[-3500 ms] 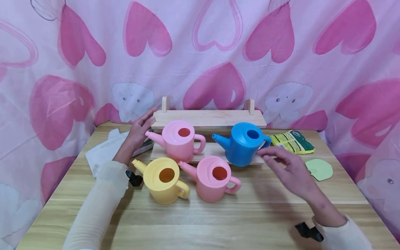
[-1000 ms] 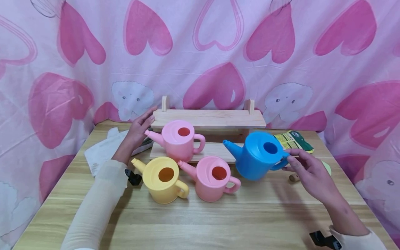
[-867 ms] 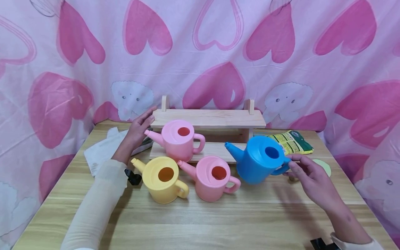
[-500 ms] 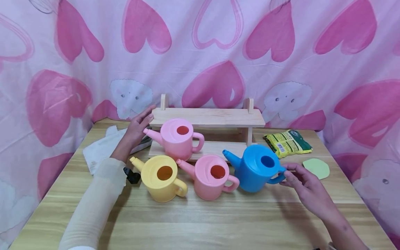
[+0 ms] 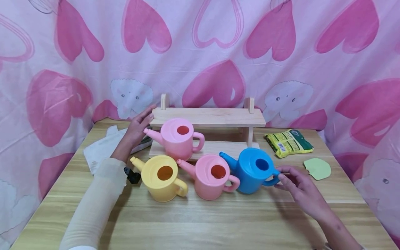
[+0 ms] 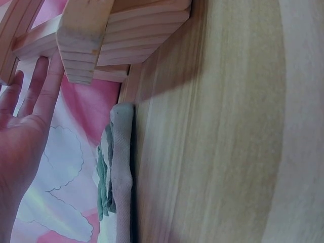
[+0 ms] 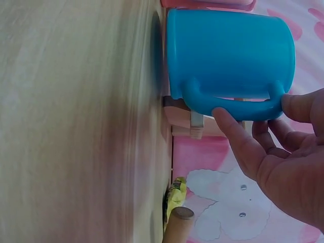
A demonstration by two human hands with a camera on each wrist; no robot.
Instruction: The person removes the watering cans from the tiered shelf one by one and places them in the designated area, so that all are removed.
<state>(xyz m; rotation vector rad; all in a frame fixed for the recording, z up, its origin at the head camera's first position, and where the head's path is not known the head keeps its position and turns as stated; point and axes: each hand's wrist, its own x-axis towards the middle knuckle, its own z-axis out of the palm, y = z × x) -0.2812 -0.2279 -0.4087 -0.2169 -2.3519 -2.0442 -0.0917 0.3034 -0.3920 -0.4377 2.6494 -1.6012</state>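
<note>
Along tabletop (image 5: 193, 225), bringing blue can (image 5: 248, 178), pinched in right hand (image 5: 301, 189), into front row (image 5: 207, 189), perhaps grounded, resting straight-fingered left hand (image 5: 135, 132) at rack (image 5: 210, 117).

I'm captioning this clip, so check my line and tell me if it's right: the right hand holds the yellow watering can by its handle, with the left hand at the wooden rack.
The colour is wrong: the right hand holds the blue watering can by its handle, as the right wrist view shows. The left hand is at the wooden rack.
</note>
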